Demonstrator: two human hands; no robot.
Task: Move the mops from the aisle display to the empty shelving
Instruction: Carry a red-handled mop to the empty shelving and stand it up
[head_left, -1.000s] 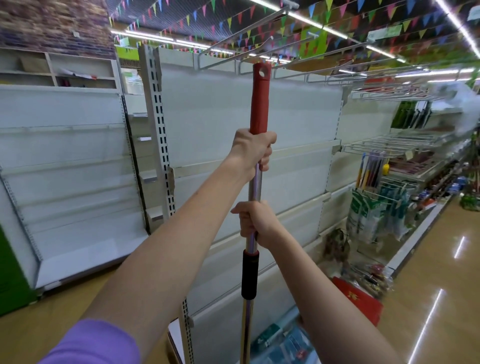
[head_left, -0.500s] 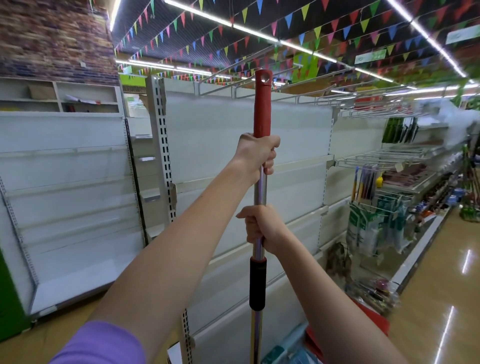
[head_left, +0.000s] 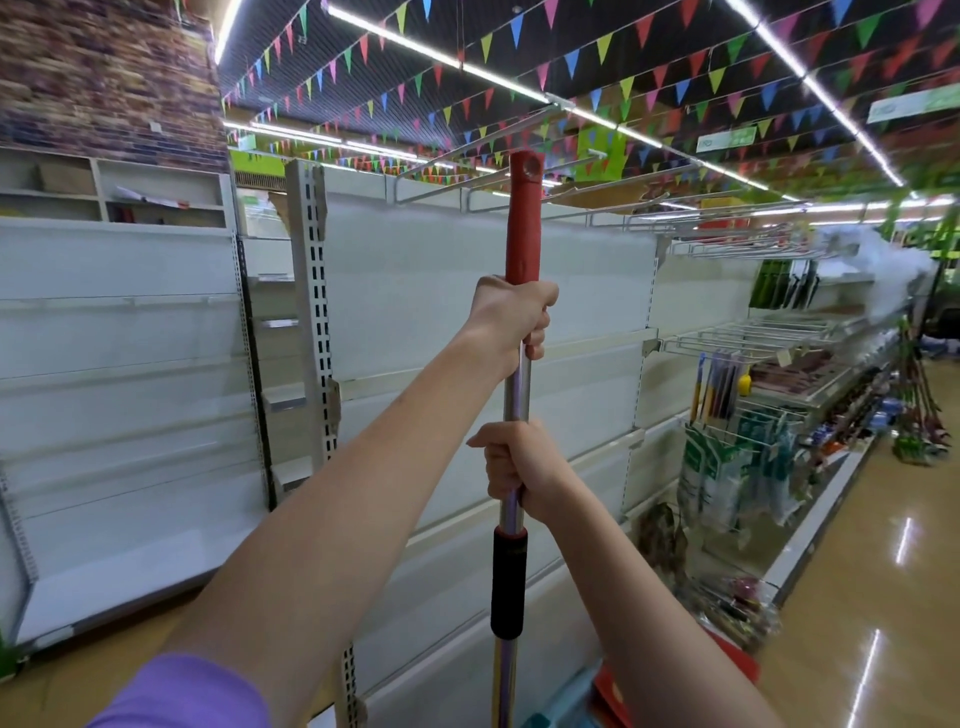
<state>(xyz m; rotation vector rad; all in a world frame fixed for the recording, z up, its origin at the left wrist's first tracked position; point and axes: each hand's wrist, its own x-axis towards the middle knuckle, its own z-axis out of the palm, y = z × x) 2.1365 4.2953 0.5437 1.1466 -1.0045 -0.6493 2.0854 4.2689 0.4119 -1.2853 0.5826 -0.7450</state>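
Observation:
I hold one mop upright by its pole (head_left: 515, 395), which is silver metal with a red top grip and a black sleeve lower down. My left hand (head_left: 511, 317) is closed around the pole just under the red grip. My right hand (head_left: 514, 462) grips the metal part below it, above the black sleeve. The mop head is out of view beneath the frame. Right behind the pole stands the empty white shelving (head_left: 447, 280), its back panels bare. Metal hanging rails (head_left: 524, 195) stick out from its top, level with the pole's tip.
Another bare white shelf unit (head_left: 119, 395) stands to the left, past a slotted upright (head_left: 311, 312). To the right, wire racks (head_left: 748, 332) and hooks hold packaged goods. Brooms lean at the far right (head_left: 919, 410). A red item (head_left: 737, 660) lies low by the shelf base.
Both hands keep the same grip on the pole. The view has tilted upward, showing more ceiling, and the pole sits slightly further right and lower in the frame.

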